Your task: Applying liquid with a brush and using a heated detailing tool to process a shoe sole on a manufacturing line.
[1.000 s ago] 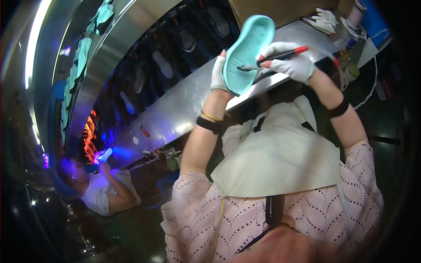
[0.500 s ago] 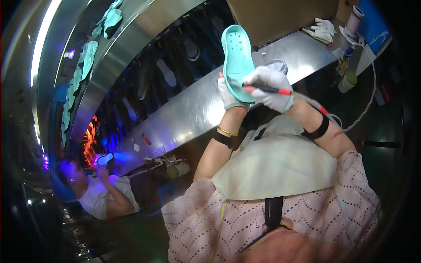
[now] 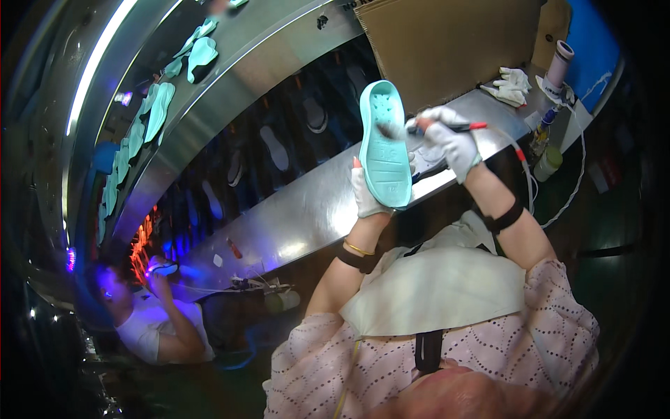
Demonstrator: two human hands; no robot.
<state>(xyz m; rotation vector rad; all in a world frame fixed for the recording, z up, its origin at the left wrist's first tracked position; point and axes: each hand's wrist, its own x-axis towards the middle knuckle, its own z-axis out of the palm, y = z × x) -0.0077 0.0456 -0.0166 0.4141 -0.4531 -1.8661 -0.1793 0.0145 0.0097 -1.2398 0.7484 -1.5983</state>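
1. The left hand [image 3: 368, 197], in a white glove, is clamped around the lower end of a mint-green shoe sole [image 3: 384, 143], holding it up on end above the shiny metal table [image 3: 307, 209]. The sole's flat face is turned toward the person.
2. The right hand [image 3: 452, 142], also gloved, is closed around a thin pen-like brush [image 3: 447, 128] with a red tip. Its bristle end touches the sole about halfway up, near the right edge.
3. A thin white cord [image 3: 558, 202] hangs down past the right wrist; can't tell what it plugs into.
4. The sole looks like light foam or rubber to me, a bit bendy, not fragile at all. One hand carries it easily. Gripping at the heel end like that seems smart, since it leaves the rest of the face free for the brush.
5. More mint soles [image 3: 157, 112] sit in a row on the upper shelf, and darker ones show in the slot below it.
6. Spare white gloves [image 3: 511, 84] and a small bottle [image 3: 548, 162] sit at the table's far right end.
7. Another person [image 3: 157, 328] works lower left under purple light.
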